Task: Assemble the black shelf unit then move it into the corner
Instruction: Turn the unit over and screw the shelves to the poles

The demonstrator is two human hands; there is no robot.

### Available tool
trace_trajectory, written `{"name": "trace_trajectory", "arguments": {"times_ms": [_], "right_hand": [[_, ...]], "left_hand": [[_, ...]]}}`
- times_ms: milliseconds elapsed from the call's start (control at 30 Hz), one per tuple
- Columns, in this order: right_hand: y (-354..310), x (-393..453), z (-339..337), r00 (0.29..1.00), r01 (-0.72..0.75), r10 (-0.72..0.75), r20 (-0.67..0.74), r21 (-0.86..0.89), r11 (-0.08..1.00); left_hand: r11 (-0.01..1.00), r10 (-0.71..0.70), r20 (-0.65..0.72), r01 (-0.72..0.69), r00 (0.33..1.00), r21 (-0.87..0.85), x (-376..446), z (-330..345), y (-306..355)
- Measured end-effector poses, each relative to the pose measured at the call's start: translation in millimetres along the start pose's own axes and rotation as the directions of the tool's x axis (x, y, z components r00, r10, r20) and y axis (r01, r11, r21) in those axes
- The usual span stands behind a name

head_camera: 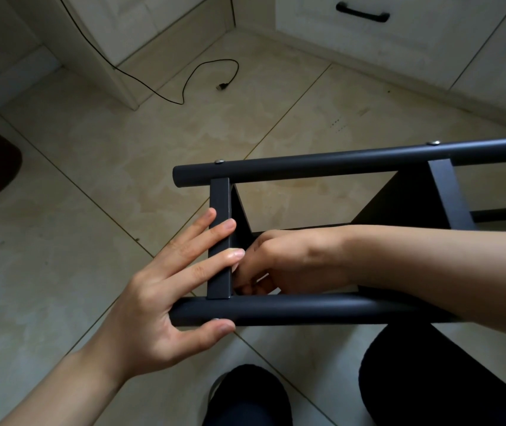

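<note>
The black shelf unit (pixel 353 161) lies on its side on the tiled floor (pixel 91 155), centre-right of frame; the left hand (pixel 168 287) grips the end crossbar (pixel 220 238) and near tube (pixel 307 309), fingers extended, thumb underneath. The right hand (pixel 276 259), fingers curled, works inside that corner joint. Its fingertips and any fastener are hidden, so a cross-threaded or dropped screw is the likely risk; the frame's right end is cut off.
</note>
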State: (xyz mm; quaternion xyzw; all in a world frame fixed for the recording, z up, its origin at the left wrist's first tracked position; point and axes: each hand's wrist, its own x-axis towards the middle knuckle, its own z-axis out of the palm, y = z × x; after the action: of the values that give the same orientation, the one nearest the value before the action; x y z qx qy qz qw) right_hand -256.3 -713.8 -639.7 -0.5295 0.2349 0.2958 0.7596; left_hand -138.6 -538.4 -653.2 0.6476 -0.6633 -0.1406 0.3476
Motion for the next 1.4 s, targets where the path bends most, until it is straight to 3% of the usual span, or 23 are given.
{"name": "trace_trajectory", "arguments": {"times_ms": [133, 300, 500, 667, 900, 1033, 1200, 1400], "right_hand": [[0.6, -0.8, 1.6, 0.999, -0.004, 0.000, -0.045, -0.087, 0.996], [-0.6, 0.0, 0.1, 1.000, -0.001, 0.001, 0.009, 0.003, 1.000], [1.2, 0.4, 0.1, 0.999, -0.005, 0.001, -0.039, -0.107, 0.994], [-1.4, -0.6, -0.1, 0.999, -0.032, 0.032, 0.006, -0.038, 0.999], [-0.5, -0.7, 0.3, 1.000, 0.009, -0.011, -0.020, -0.092, 0.996], [-1.7, -0.7, -1.5, 0.999, -0.038, 0.034, -0.032, -0.146, 0.989], [-2.4, -1.0, -0.4, 0.999, -0.022, 0.023, 0.025, -0.059, 0.998], [-1.6, -2.9, -0.6, 1.000, -0.003, 0.001, -0.017, -0.114, 0.993]], "left_hand": [[1.000, -0.002, 0.000, 0.002, 1.000, -0.002, 0.6, 0.1, 0.1], [1.000, -0.003, 0.003, 0.003, 1.000, -0.001, 0.4, -0.4, 0.5], [1.000, -0.003, 0.000, 0.003, 1.000, -0.005, 0.7, -0.2, 0.9], [1.000, -0.010, 0.005, 0.010, 1.000, -0.007, 0.7, -0.8, 0.7], [1.000, -0.012, 0.004, 0.012, 1.000, -0.008, 0.8, 0.1, 1.0], [0.992, -0.060, -0.004, 0.059, 0.998, -0.108, -0.7, 0.6, 1.4], [0.993, -0.052, -0.004, 0.051, 0.999, -0.111, -2.0, 1.3, -1.2], [0.992, -0.042, -0.010, 0.040, 0.999, -0.118, -2.1, 1.9, -1.5]]}}
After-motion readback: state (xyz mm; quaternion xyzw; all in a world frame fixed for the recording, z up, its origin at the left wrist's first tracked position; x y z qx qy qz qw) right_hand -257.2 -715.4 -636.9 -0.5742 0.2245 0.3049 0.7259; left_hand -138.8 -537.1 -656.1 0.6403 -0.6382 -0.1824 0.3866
